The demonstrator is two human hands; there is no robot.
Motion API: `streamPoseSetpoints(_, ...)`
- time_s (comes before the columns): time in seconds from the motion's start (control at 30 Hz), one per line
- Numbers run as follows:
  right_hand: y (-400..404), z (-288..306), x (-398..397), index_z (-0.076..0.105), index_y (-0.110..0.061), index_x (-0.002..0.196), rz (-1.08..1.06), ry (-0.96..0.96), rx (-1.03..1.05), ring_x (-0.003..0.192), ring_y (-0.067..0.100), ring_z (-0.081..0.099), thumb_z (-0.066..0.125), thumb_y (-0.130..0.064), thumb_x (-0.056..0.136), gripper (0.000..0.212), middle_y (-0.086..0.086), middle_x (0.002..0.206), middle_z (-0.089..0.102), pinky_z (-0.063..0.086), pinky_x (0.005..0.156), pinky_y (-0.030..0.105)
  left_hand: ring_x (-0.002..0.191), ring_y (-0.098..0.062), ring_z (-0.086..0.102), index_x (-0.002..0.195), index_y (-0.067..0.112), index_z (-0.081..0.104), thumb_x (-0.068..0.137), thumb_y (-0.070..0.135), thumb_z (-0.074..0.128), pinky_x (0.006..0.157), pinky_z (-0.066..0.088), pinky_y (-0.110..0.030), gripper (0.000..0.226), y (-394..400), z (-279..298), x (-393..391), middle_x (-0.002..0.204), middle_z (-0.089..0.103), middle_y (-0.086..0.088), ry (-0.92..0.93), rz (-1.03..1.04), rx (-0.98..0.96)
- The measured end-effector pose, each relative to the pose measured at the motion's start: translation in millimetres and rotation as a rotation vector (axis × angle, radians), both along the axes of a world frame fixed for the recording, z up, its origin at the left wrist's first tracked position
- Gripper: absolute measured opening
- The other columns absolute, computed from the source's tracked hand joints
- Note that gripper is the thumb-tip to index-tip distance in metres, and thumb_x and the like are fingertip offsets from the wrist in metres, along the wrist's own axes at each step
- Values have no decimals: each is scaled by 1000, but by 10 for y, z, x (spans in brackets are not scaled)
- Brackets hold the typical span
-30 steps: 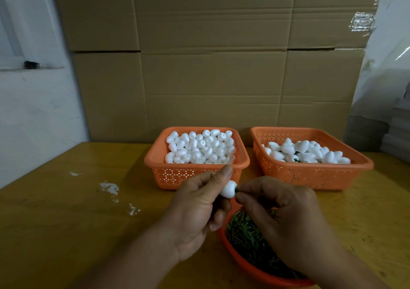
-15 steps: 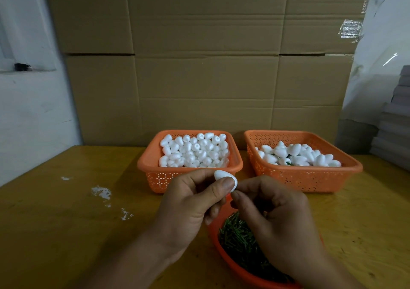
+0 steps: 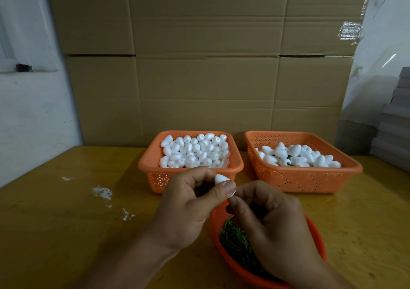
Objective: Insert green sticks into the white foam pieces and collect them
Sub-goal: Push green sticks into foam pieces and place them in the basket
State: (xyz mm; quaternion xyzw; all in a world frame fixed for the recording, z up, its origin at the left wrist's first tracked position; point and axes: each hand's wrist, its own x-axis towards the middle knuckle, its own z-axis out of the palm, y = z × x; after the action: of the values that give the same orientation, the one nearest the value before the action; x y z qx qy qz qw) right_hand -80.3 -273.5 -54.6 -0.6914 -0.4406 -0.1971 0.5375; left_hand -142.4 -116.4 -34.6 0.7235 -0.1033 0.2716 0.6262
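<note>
So the foam piece [image 3: 222, 180] is pinched in the left hand [image 3: 190, 209], thumb over the front of it and fingers curled behind, and only its rounded upper end pokes out above the thumb. Its long axis looks tilted, upper end up and to the left, lower end down and right toward the other hand. That lower end sits right at the fingertips of the right hand [image 3: 269, 224], basically touching.

The right hand is closed into a pinch too, thumb and forefinger pressed together right at the foam. I'd guess there's a green stick in there, but I honestly can't see one, so can't tell what it's holding, if anything. If there is one, the push has to run up along that tilted axis, from lower right into the foam. The right hand does the pushing, the left just braces.

Directly under the right hand is the round bowl [image 3: 224, 264] with the pile of green sticks [image 3: 235, 242]. Beyond the left hand's grip, just behind it, is the basket [image 3: 150, 166] of plain foam pieces, heaped full. Beyond and right of the grip is the other basket [image 3: 299, 178], less full, with a bit of green showing between the white, so my read is that's where the finished ones go.

All on a yellowish table [image 3: 66, 222], cardboard boxes [image 3: 206, 71] behind. No readable writing or labels anywhere.
</note>
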Motion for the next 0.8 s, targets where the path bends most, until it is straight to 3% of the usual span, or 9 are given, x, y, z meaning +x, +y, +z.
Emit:
streamPoseSetpoints(0.23,-1,2,-11,69,-30,87,29,11,1,54,13,66,69,-24,88,7,-10,70,70,52,49,40,52,3,54,76,10,70,85,19,72,53,42,-9,13,12,8,-5,58,60,12,-10,-20,0)
streamPoseSetpoints(0.47,15,9,-19,71,-28,88,37,77,34,62,9,71,70,-26,92,4,-12,74,73,57,54,30,51,1,53,79,7,72,84,20,72,53,42,-10,14,-23,20,-20,57,59,11,-12,-16,-40)
streamPoseSetpoints(0.67,4,31,12,73,-30,87,136,245,49,62,15,71,70,-29,85,4,-2,74,75,55,55,22,47,-5,47,82,21,74,84,36,73,49,40,-15,14,-29,-68,10,51,52,6,35,15,-66)
streamPoseSetpoints(0.8,-4,51,82,75,-26,84,126,318,68,60,12,71,70,-31,83,7,-1,73,76,53,54,18,50,-4,49,99,31,74,83,49,74,50,40,-16,24,-20,-121,46,60,57,7,60,1,-56)
